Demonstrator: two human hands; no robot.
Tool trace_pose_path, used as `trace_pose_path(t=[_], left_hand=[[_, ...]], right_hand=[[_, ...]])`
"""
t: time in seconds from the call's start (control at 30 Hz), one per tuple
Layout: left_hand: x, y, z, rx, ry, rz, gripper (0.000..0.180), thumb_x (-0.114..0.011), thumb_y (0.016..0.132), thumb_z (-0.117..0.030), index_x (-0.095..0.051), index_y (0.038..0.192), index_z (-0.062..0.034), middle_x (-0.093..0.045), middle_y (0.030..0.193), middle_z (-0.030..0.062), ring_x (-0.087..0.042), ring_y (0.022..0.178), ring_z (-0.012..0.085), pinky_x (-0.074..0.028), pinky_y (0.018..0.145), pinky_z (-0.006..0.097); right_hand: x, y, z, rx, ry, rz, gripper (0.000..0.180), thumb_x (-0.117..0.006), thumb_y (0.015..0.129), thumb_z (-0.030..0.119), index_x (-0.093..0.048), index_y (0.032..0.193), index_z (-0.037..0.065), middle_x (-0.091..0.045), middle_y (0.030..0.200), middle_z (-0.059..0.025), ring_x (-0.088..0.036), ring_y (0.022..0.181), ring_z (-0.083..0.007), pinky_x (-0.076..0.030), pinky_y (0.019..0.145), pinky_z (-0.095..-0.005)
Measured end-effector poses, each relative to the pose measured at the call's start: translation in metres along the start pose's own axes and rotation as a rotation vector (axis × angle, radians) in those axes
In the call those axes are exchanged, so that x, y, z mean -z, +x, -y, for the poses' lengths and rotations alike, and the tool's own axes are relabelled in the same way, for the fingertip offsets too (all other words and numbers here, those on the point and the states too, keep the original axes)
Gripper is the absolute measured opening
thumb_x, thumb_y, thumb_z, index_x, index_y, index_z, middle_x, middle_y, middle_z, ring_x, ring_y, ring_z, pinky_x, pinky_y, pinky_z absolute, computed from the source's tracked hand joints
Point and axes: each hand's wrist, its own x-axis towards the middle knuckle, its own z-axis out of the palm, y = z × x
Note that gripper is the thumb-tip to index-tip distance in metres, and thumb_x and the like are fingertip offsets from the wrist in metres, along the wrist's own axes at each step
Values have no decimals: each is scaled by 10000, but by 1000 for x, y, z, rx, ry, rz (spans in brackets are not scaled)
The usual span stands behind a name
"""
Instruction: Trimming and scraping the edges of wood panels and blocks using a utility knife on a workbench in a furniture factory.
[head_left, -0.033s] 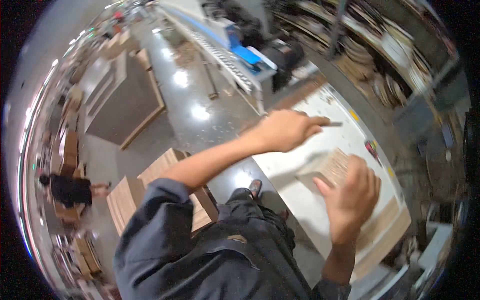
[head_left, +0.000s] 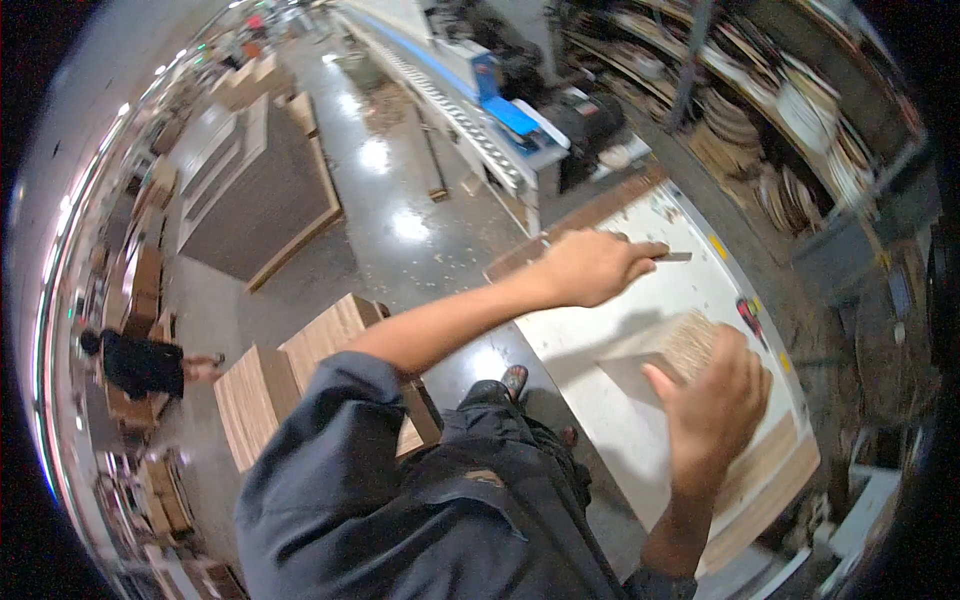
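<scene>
My left hand (head_left: 600,267) reaches over the far part of a white-topped worktable (head_left: 560,340). Its fingers are closed on a thin, flat, greyish-brown strip (head_left: 676,257) that sticks out past the fingertips; its exact kind I cannot make out. Nearer and to the right, my right hand (head_left: 718,400) grips a particleboard block (head_left: 688,345) by its right side, thumb toward me and fingers over the far side. The block's rough chip face is turned up, and a pale smooth side faces left. The two hands are apart.
A small red-and-black tool (head_left: 748,316) lies by the table's right edge. Wood-grain panels (head_left: 330,335) are stacked at my left, with a larger board stack (head_left: 265,200) beyond. A conveyor machine (head_left: 470,110) stands ahead, shelves (head_left: 740,110) at right. Another person (head_left: 140,365) is far left.
The whole view has shifted slightly and is less blurred. Both hands keep their holds, with no clear movement against the table.
</scene>
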Motion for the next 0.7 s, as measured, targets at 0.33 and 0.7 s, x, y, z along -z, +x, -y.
trace_pose_path(t=[0.33, 0.7], left_hand=[[-318, 20, 196, 298, -396, 95, 446, -516, 1027, -418, -617, 1207, -22, -677, 1108, 277, -650, 1070, 447, -514, 934, 543], [-297, -23, 100, -362, -932, -9, 781, -655, 932, -609, -498, 1453, -49, -578, 1398, 192, -537, 1296, 382, -386, 1126, 505]], right_hand=[[1, 15, 10, -51, 45, 40, 949, -951, 489, 445, -585, 1247, 5, -658, 1204, -214, -568, 1154, -422, -417, 1061, -476], [12, 25, 17, 48, -239, -10, 863, -931, 580, 613, -689, 1174, 34, -731, 1081, -200, -679, 1001, -420, -531, 888, -503]])
